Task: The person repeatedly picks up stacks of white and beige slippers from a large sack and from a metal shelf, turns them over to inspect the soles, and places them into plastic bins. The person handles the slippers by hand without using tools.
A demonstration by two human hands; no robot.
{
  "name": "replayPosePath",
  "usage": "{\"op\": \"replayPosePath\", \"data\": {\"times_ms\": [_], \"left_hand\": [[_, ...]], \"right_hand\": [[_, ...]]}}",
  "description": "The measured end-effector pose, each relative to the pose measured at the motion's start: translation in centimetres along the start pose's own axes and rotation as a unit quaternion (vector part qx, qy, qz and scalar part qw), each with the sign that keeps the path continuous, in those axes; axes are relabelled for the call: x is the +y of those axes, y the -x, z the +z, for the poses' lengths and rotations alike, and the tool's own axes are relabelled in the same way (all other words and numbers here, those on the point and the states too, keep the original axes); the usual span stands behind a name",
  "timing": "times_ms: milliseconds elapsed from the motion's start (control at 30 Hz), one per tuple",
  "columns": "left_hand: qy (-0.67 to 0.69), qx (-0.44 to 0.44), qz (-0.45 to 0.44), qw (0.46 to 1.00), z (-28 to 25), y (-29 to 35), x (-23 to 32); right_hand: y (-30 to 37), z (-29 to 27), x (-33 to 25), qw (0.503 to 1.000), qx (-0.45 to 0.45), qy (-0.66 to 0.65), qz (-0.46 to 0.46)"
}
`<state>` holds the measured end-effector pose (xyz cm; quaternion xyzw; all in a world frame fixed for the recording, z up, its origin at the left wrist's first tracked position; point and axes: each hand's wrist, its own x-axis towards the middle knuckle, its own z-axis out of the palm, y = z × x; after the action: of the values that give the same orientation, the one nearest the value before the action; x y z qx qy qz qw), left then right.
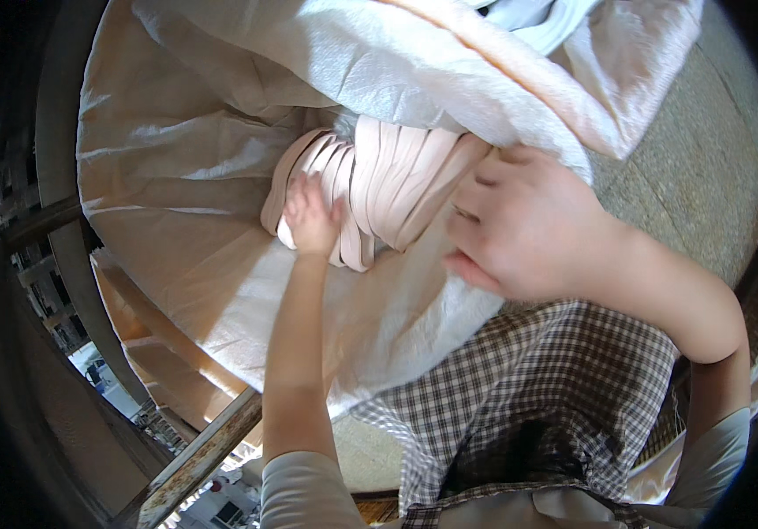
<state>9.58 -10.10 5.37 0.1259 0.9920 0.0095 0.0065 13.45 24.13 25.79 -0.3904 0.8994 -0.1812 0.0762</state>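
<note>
- Pink strips (410, 181): layered pile, center of frame, slightly above middle. Sits inside the white sack (167, 189), strips side by side, some edges standing up.
- Left hand (313, 216): on the left part of the pile, palm down. Fingers a bit apart, resting on the strips, not closed around them.
- Right hand (524, 225): right of center, at the right end of the pile, near the sack's edge. Fingers curled in; motion blur. Can't tell if they're clamped on sack, strip or nothing.
- Sack: mouth wide open, wrinkled, spreads from upper left to lower center. Folded part runs across the top to upper right.
- Checkered apron (555, 370): lower right of center, below the right hand.
- Gray speckled surface (687, 159): right side, next to the sack.
- Rusty metal bar (198, 463): lower left, slanted, left of the left forearm.
- Gray sleeves (308, 494) on both arms, bottom edge and lower right.
</note>
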Motion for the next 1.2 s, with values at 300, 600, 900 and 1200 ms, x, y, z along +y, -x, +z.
{"op": "replayPosePath", "data": {"times_ms": [300,600,900,1200], "left_hand": [[0.023,-0.107,-0.03,0.994,-3.0,-5.2,-0.7],[0.06,-0.12,0.051,0.99,-1.3,-8.7,-6.4],[0.061,-0.055,0.176,0.981,0.2,-9.4,-9.7],[0.075,-0.001,0.14,0.987,-0.8,-8.5,-9.2]], "right_hand": [[-1.3,-4.4,-2.5,0.999,-0.037,-0.02,0.025],[-1.4,-3.6,-2.8,0.998,-0.033,-0.019,0.057],[0.4,-2.5,-3.9,0.996,0.052,-0.004,0.073],[0.3,-3.5,-3.9,0.995,0.039,0.001,0.095]]}}
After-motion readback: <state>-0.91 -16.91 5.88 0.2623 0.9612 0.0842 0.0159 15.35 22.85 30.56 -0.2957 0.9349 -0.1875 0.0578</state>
